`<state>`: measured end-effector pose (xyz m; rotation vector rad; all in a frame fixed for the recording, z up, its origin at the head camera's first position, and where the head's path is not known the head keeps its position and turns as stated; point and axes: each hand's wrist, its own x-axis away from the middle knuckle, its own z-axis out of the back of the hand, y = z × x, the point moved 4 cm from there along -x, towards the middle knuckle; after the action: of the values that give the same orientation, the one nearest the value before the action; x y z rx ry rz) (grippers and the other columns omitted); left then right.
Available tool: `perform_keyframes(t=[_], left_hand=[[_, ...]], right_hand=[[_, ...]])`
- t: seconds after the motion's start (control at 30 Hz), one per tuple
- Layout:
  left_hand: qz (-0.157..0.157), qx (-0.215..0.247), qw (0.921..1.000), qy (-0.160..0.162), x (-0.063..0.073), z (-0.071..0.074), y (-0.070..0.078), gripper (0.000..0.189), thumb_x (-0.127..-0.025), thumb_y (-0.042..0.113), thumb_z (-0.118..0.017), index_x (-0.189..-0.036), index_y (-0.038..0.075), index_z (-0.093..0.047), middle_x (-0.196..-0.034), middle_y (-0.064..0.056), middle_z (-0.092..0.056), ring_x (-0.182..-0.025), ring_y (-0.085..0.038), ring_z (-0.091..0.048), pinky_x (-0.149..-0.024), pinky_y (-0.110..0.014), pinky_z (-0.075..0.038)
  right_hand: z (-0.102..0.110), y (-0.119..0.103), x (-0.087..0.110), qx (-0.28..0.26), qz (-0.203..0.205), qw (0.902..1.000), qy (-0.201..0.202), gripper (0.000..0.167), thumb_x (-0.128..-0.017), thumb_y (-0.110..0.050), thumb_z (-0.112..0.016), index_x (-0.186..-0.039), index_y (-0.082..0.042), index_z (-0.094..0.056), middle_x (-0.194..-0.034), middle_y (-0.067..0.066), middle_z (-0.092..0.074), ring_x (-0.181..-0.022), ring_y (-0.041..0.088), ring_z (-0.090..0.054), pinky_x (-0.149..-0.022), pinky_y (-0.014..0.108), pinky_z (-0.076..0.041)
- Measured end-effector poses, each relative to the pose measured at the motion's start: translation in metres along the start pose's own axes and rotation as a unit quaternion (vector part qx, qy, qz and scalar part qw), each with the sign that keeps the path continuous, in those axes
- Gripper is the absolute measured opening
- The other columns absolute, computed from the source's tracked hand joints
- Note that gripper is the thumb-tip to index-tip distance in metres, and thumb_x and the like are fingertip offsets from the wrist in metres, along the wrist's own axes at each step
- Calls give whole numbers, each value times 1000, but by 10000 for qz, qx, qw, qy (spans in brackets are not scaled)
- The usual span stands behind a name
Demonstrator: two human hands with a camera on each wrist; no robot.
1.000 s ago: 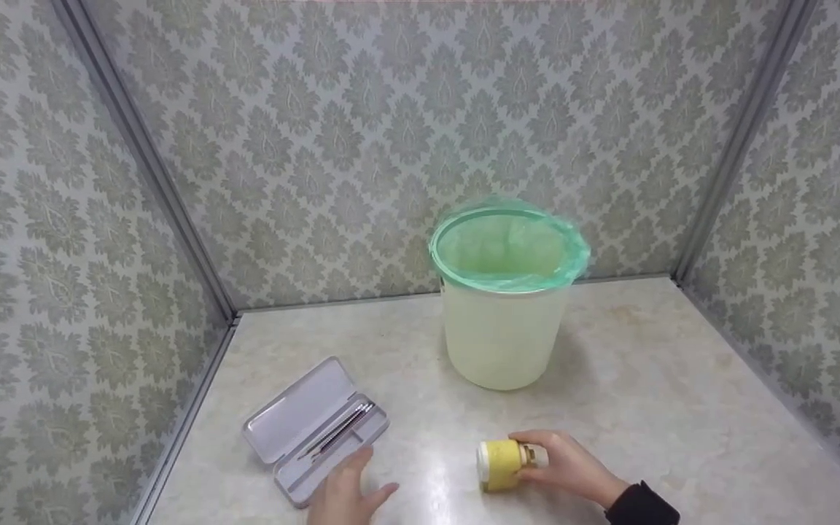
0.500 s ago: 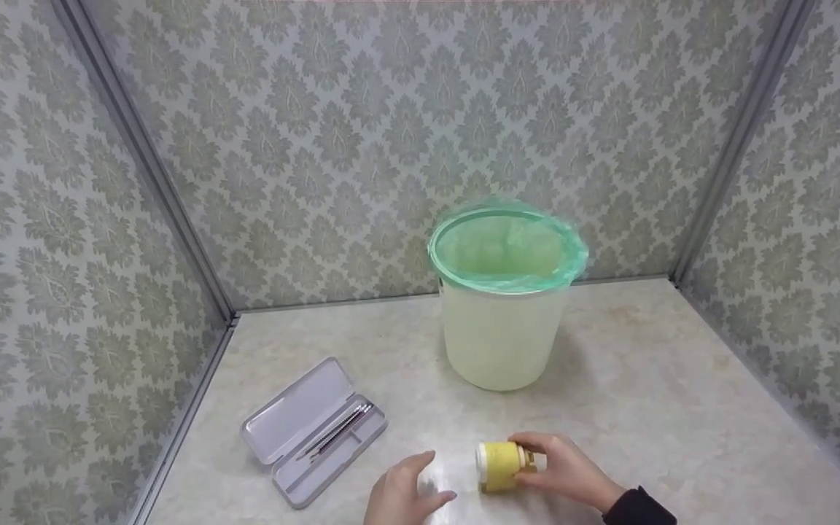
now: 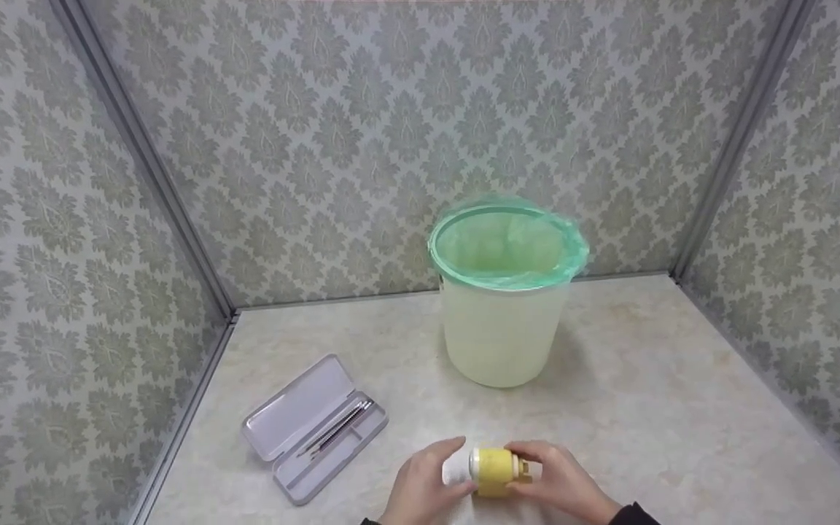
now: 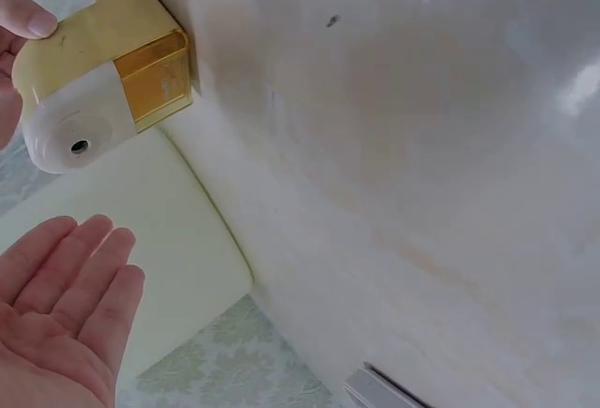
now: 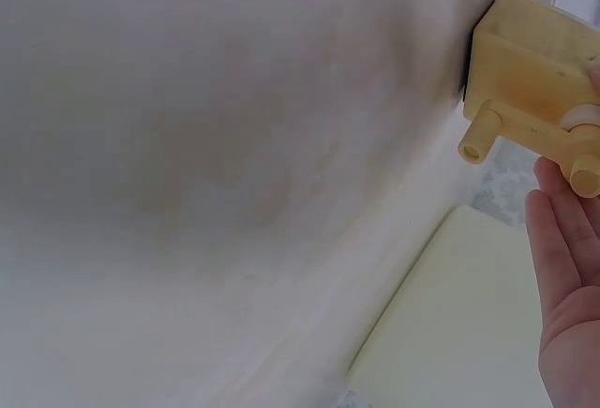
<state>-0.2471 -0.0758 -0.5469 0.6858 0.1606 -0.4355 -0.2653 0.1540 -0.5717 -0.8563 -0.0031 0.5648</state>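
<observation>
A yellow hand-crank pencil sharpener (image 3: 494, 467) stands on the table near the front. In the left wrist view its white front with a round hole and its clear orange drawer (image 4: 155, 84) show. My right hand (image 3: 562, 477) holds it at the crank end, thumb on the near side and fingers on the far side. The crank handle (image 5: 480, 136) shows in the right wrist view. My left hand (image 3: 427, 481) is at the white front, its fingers (image 4: 80, 281) straight and the thumb apart. Whether the left thumb touches the sharpener, I cannot tell.
To the left lies an opened pencil case (image 3: 318, 430) with several pencils (image 3: 340, 429) in it. Behind the sharpener stands a pale bin (image 3: 500, 335) with a green liner (image 3: 573, 251) over its rim. Patterned walls (image 3: 391, 131) enclose the table (image 3: 653, 394).
My left hand has moved right from the pencil case to the sharpener's white front. My right hand stays on the sharpener, which has shifted slightly towards me.
</observation>
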Motion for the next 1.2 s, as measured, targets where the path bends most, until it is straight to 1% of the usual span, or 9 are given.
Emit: perform_keyframes(t=[0.2, 0.43, 0.53, 0.67, 0.8, 0.87, 0.97, 1.1, 1.2], left_hand=[[-280, -98, 9982, -521, -13, -9, 7, 54, -80, 29, -88, -127, 10, -71, -125, -4, -75, -115, -19, -72, -97, -34, -57], [-608, -631, 9940, -651, -21, -12, 10, 45, -79, 26, -88, -120, 14, -74, -118, -1, -77, -107, -15, -73, -91, -29, -58], [-719, -783, 9912, -784, -25, -11, 12, 42, -80, 27, -88, -118, 15, -75, -116, 1, -78, -105, -13, -73, -90, -28, -58], [-992, -1026, 9857, -897, -29, -8, 15, 39, -80, 26, -88, -115, 16, -76, -114, 3, -79, -104, -11, -73, -90, -26, -58], [-1282, -1293, 9776, -1053, -35, -4, 17, 37, -79, 25, -87, -114, 17, -77, -112, 6, -79, -102, -9, -73, -89, -25, -57], [-1449, -1491, 9710, -1179, -39, -2, 19, 37, -79, 25, -88, -113, 18, -77, -111, 7, -79, -100, -8, -73, -88, -24, -57], [-1745, -1878, 9566, -1386, -44, -1, 23, 36, -78, 24, -88, -112, 19, -77, -108, 9, -79, -95, -5, -72, -84, -21, -56], [-2181, -2417, 9324, -1567, -50, -1, 30, 33, -77, 24, -89, -107, 23, -76, -101, 13, -78, -85, -2, -70, -75, -17, -53], [-2528, -2789, 9138, -1528, -53, -3, 37, 29, -76, 27, -89, -102, 24, -76, -97, 13, -78, -79, -2, -69, -70, -16, -52]], right_hand=[[0, -2, 2, -41, 76, 10000, -36, 43, -88, -32, -80, -125, -12, -70, -121, 7, -75, -110, 14, -71, -93, 30, -59], [-1, -3, 1, -115, -128, 9997, -164, 45, -88, -33, -80, -127, -12, -70, -122, 9, -75, -111, 18, -71, -92, 29, -59], [0, -2, 2, -213, -226, 9993, -231, 46, -89, -34, -80, -128, -13, -69, -123, 9, -74, -112, 18, -71, -93, 29, -59], [2, -1, 3, -359, -186, 9988, -262, 48, -89, -36, -79, -129, -11, -69, -125, 11, -74, -114, 23, -70, -95, 38, -59], [6, 0, 4, -476, -87, 9984, -289, 53, -89, -40, -79, -129, -7, -69, -127, 13, -73, -117, 26, -70, -98, 48, -56], [9, 1, 4, -556, -61, 9979, -334, 56, -89, -40, -79, -130, -4, -68, -129, 15, -73, -118, 26, -70, -99, 50, -55], [14, 2, 4, -661, -41, 9968, -442, 57, -90, -38, -78, -131, 0, -67, -131, 19, -71, -120, 28, -69, -101, 53, -53], [19, 5, 4, -701, -66, 9951, -698, 57, -92, -34, -77, -133, 3, -64, -134, 22, -68, -124, 30, -68, -103, 55, -52], [22, 8, 4, -819, -230, 9918, -957, 59, -92, -34, -77, -137, 2, -62, -137, 22, -67, -127, 31, -66, -105, 56, -49]])
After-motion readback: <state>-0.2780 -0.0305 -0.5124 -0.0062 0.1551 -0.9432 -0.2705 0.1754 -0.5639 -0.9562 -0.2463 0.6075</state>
